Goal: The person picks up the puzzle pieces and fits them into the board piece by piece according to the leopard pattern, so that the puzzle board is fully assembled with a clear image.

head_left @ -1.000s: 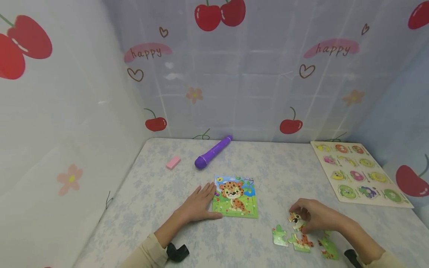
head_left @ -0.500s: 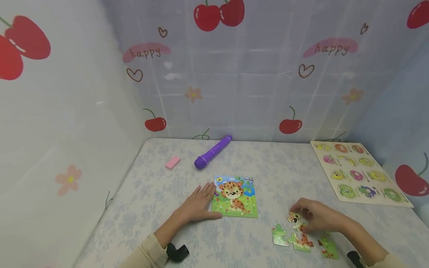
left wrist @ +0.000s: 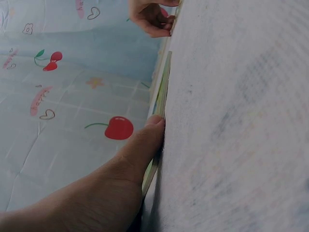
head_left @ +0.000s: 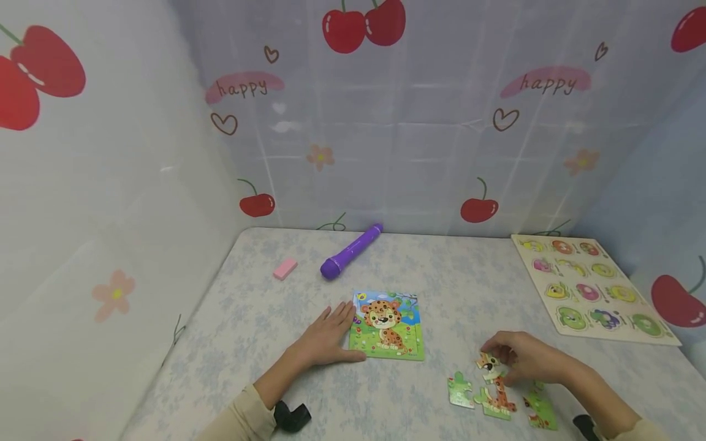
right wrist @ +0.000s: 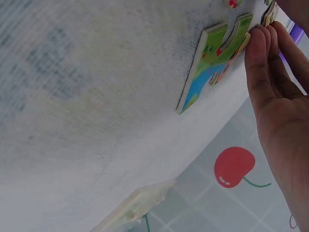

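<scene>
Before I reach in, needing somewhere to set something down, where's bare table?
Bare: between the purple microphone and fruit board; also a narrower strip between the leopard picture and loose puzzle pieces. Crowded: around the right hand and those pieces.

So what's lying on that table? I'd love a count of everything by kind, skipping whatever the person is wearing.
Loose puzzle pieces: at least 4 (the right hand may hide more)
Leopard picture: 1
Fruit board: 1
Purple microphone: 1
Pink block: 1
Total: at least 8
</scene>
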`<state>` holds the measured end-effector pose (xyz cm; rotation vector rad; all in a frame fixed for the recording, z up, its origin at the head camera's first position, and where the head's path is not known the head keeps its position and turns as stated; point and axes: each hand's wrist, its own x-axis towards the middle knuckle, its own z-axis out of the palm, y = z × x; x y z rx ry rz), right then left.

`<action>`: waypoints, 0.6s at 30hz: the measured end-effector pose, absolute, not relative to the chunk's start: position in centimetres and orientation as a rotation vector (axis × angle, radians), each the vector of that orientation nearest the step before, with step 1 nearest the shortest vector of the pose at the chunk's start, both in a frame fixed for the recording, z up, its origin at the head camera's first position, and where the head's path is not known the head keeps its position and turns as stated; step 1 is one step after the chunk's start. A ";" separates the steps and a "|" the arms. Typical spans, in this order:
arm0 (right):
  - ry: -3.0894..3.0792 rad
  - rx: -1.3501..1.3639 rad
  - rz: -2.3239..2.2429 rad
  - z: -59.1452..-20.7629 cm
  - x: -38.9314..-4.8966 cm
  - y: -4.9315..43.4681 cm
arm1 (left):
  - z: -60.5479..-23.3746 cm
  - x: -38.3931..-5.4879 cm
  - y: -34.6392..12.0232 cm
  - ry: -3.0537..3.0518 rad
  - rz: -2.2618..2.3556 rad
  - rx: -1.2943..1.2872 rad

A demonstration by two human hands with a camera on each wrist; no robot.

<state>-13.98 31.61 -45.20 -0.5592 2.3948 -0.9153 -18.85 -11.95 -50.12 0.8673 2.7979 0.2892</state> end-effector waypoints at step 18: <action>2.422 -0.658 -0.951 -45.5 -14.2 32.2 | -50.2 -18.8 -12.0 2.805 0.292 0.888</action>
